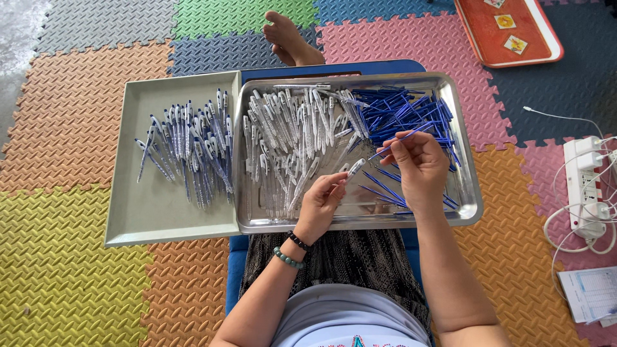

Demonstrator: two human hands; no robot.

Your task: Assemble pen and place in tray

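Your right hand (421, 160) pinched a blue refill (400, 139), its tip aimed left toward the pen barrel (355, 168) in your left hand (319, 202).

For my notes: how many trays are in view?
3: a grey tray at left, a steel tray on the lap, an orange tray top right, partly cut off.

The orange tray (508, 32) at one o'clock is cut off by the top edge. A paper sheet (590, 294) at four o'clock runs off the right edge. The right hand (418, 167) hides part of the blue refills (411, 112). The pens' fine detail is too small to tell.
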